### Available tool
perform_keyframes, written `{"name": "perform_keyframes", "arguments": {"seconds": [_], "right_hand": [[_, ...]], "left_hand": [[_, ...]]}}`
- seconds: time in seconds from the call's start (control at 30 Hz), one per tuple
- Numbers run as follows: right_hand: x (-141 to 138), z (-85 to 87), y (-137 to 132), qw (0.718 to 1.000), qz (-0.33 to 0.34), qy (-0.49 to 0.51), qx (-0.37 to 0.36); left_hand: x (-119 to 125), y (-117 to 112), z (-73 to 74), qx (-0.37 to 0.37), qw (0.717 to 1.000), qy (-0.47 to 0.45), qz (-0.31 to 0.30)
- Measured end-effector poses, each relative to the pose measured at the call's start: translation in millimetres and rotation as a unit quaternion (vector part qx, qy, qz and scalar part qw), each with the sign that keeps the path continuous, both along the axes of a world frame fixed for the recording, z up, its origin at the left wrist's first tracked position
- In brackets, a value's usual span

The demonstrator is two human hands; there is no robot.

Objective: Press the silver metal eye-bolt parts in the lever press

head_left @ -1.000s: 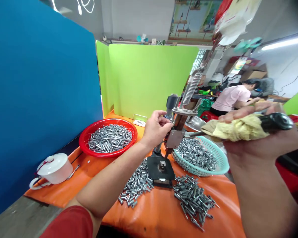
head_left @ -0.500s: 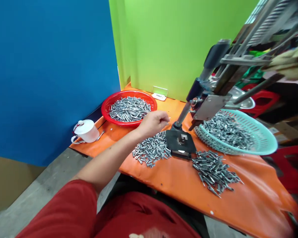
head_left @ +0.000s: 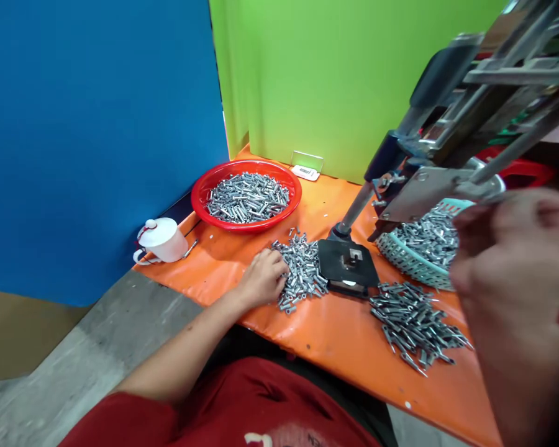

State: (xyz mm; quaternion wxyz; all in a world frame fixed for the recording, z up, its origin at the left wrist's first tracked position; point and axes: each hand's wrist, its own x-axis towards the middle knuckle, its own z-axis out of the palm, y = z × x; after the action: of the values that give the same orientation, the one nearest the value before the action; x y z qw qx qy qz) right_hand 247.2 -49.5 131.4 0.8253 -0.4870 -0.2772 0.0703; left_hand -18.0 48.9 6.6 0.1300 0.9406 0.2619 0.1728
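Observation:
My left hand (head_left: 264,276) rests at the left edge of a pile of small metal tubular pieces (head_left: 302,267). Its fingers are curled together against the pieces, and what they pinch is hidden. Close to the camera on the right, my right hand (head_left: 517,254) is raised and smeared by motion, so its grip is unclear. Between the hands stands a hand press (head_left: 400,167) with a tilted column and a black base plate (head_left: 342,262). A small metal fixture (head_left: 353,258) sits on that plate. Right of the base lies a second pile of longer, pointed metal pieces (head_left: 417,326).
A red basin (head_left: 200,208) full of metal pieces stands at the back left. Behind the press, a light-blue plastic basket (head_left: 412,264) holds more pieces. A white lidded mug (head_left: 165,241) is near the left edge of the orange tabletop (head_left: 307,332). Blue (head_left: 97,124) and green (head_left: 335,81) panels border the table.
My left hand has come down from above the pile, beside the press base, to the pile's left edge. My right hand has come into view. The view has shifted slightly.

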Motion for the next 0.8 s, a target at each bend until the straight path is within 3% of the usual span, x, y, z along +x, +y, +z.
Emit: {"name": "perform_keyframes", "arguments": {"seconds": [0.03,0.17,0.3,0.47,0.8], "right_hand": [[-7.5,-19.8,-6.5,0.999,0.02,-0.034,-0.011],[-34.5,-97.6,-40.7,0.985,0.09,0.016,-0.147],[-50.4,-143.6,-67.4,0.953,0.114,-0.022,-0.279],[-62.8,-163.4,-76.5,0.929,0.16,0.008,-0.335],[-65.2,-166.1,-74.2,0.924,0.172,0.047,-0.338]], "left_hand": [[-0.9,-3.3,-2.3,-0.003,1.0,0.001,-0.005],[-2.1,-6.9,-9.8,-0.018,1.0,-0.01,0.008],[1.1,-4.1,-14.3,-0.024,1.0,-0.018,0.007],[6.4,-5.3,-16.1,-0.015,0.999,-0.03,0.001],[10.9,-5.0,-13.6,-0.025,1.0,-0.019,-0.002]]}}
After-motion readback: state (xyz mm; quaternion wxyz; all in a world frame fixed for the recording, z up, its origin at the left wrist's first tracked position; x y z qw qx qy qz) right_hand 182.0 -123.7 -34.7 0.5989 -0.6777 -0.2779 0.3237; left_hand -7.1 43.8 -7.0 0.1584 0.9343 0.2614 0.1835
